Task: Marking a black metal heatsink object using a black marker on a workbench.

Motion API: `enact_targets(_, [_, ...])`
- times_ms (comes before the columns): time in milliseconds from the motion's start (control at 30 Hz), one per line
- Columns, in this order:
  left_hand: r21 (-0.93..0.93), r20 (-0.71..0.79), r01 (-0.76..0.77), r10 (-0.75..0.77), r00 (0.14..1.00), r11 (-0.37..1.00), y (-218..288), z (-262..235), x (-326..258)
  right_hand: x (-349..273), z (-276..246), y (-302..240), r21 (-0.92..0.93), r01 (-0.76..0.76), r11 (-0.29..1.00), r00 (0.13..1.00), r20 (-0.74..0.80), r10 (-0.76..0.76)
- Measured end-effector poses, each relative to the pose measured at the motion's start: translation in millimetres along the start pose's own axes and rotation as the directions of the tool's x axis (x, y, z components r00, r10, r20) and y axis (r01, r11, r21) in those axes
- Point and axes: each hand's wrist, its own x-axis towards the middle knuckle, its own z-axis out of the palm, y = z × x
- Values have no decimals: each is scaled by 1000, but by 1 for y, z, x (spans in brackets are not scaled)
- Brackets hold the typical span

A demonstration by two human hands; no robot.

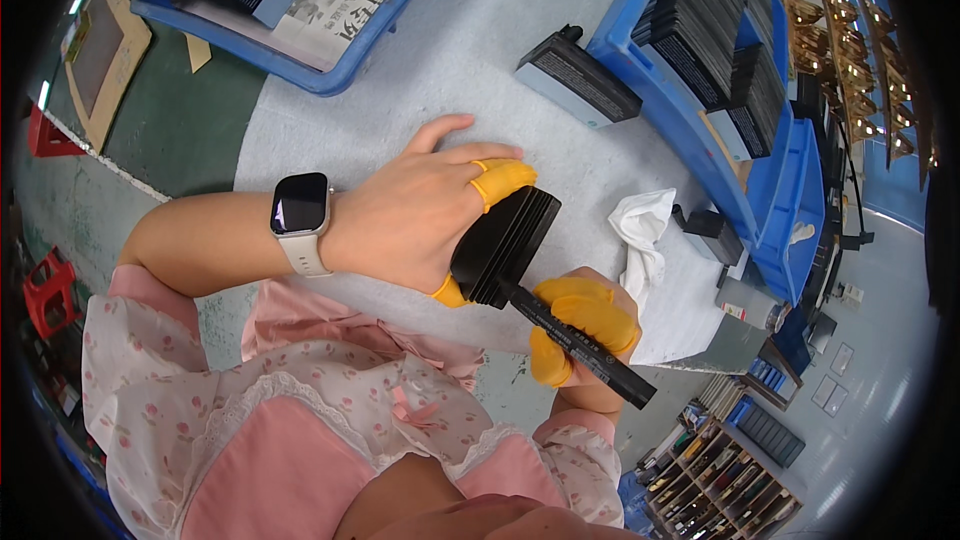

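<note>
My left hand (pixel 405 205), with yellow finger cots on some fingers, is closed around a small stack of thin black plates (pixel 512 240). Its index finger stretches away from the stack. In my right hand (pixel 605 315), also wearing yellow finger cots, is a black marker pen (pixel 615 372). The pen's front end meets the lower right edge of the stack; whether the tip presses on it I cannot tell. Beyond the hands, a row of similar dark plates (pixel 580 80) with a pale blue face stands on the white cloth (pixel 400 110).
At the far left is a blue tray (pixel 335 80) with dark plates and newspaper. A blue bin (pixel 690 145) packed with plates stands on the right. Near it lie a crumpled white cloth (pixel 643 225), a small black box (pixel 710 233) and a clear bottle (pixel 750 302).
</note>
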Motion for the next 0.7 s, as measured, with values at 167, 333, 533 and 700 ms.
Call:
enact_targets(167, [11,4,-7,7,1000,1000,0,-1,0,-8,-1,15,194,34,980,999,-2,-34])
enact_targets(333, [-19,-4,-9,8,1000,1000,1,-2,2,-8,-1,3,131,25,991,994,98,-38])
enact_targets(533, [14,-6,46,-46,999,999,-2,-1,-7,5,-2,19,83,324,943,895,297,-333])
enact_targets(700, [-17,-1,1,-1,1000,1000,1,-2,1,-3,-17,5,120,143,983,941,292,-172])
